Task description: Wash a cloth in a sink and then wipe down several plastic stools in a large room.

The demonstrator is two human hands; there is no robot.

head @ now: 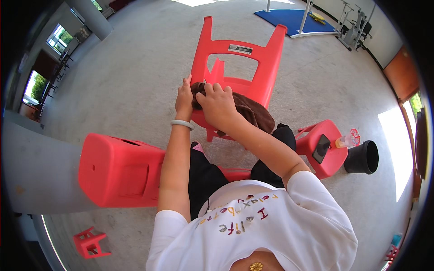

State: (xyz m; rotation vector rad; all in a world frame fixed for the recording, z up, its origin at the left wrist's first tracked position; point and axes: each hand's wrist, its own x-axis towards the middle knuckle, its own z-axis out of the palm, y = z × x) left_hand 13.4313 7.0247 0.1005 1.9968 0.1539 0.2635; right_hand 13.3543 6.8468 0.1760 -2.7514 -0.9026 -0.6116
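A red plastic stool (271, 57) lies tipped in front of my knees, its legs pointing away from me. A printed label sticks to the bar between two of its legs. My left hand (184, 98) holds the stool's left edge, fingers along its side; a pale bangle circles that wrist. Under my right hand (218, 103) a dark brown cloth (256, 111) is bunched and pressed against the stool near the left edge. The cloth's loose end drapes right, over the stool's near part. My right fingertips are partly hidden in its folds.
To my left are a large red stool or stacked stools (118, 172) on their side and a small red stool (90, 242). At right, another red stool (327, 159) bears a phone (321, 149) and a plastic cup (346, 140), beside a black bucket (361, 157).
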